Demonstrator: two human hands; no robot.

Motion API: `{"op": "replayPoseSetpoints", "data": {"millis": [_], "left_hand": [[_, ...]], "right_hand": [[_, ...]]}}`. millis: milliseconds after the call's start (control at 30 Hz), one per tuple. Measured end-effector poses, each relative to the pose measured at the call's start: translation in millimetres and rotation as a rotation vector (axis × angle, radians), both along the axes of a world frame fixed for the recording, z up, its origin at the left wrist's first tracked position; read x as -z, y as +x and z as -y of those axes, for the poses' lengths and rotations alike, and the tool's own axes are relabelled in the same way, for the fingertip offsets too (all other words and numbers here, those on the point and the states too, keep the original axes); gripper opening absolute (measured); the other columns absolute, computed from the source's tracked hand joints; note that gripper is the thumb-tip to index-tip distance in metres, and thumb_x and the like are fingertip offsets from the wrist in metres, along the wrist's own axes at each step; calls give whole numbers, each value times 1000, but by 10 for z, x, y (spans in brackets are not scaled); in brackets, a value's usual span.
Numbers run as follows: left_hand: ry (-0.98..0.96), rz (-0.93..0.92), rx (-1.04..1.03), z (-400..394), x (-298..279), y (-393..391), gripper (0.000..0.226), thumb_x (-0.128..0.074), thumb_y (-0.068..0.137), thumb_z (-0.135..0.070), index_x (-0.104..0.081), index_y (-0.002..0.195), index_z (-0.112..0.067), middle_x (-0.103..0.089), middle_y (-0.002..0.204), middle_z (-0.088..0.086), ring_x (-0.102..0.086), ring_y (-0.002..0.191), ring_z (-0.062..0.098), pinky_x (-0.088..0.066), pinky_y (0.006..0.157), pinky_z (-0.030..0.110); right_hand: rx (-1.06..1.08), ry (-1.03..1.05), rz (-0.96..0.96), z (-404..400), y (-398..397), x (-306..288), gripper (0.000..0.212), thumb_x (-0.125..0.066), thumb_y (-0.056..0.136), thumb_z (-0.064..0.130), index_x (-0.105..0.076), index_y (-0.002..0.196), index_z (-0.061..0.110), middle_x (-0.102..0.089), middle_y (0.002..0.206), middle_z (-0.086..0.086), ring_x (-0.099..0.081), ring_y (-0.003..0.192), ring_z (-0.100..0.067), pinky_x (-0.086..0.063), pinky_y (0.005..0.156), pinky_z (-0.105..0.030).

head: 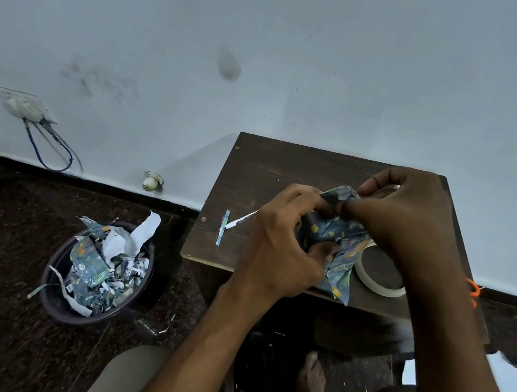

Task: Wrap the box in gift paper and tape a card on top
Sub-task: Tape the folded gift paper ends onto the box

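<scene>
Over the small dark wooden table (269, 171), both my hands hold a small box covered in blue patterned gift paper (341, 237). My left hand (280, 243) grips it from the left and below. My right hand (409, 219) pinches a folded paper flap at the top, thumb meeting my left fingers there. The box itself is mostly hidden by paper and hands. A loose paper corner hangs down toward the table's front edge. A roll of white tape (380, 274) lies flat on the table under my right wrist. No card is visible.
Thin paper strips (231, 223) lie on the table's left part. A dark bin (97, 271) full of gift-paper scraps stands on the floor at left. Orange scissor handles (473, 291) peek out at the table's right edge. A wall runs close behind the table.
</scene>
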State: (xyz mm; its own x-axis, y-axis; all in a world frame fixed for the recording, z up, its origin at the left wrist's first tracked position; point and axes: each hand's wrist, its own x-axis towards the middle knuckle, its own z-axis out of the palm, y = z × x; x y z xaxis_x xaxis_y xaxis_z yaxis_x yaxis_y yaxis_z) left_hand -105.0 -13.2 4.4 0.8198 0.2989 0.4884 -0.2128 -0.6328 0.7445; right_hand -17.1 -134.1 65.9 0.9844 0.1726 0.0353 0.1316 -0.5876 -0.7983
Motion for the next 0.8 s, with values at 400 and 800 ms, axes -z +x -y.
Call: {"op": "replayPoseSetpoints", "data": {"millis": [400, 800], "left_hand": [[-20, -3, -28, 8, -6, -15, 38, -87, 63, -3, -62, 89, -10, -64, 106, 1, -62, 100, 11, -52, 79, 22], [-37, -1, -15, 13, 19, -12, 48, -87, 67, -6, -68, 111, -13, -64, 113, -3, -63, 104, 10, -53, 84, 24]], "right_hand": [[61, 294, -389, -12, 84, 68, 36, -82, 69, -8, -61, 88, 16, -64, 89, -8, -63, 77, -21, -50, 49, -24], [77, 500, -600, -20, 215, 193, 30, -69, 78, -10, -62, 85, 18, -68, 93, -11, -64, 82, -25, -50, 61, -32]]}}
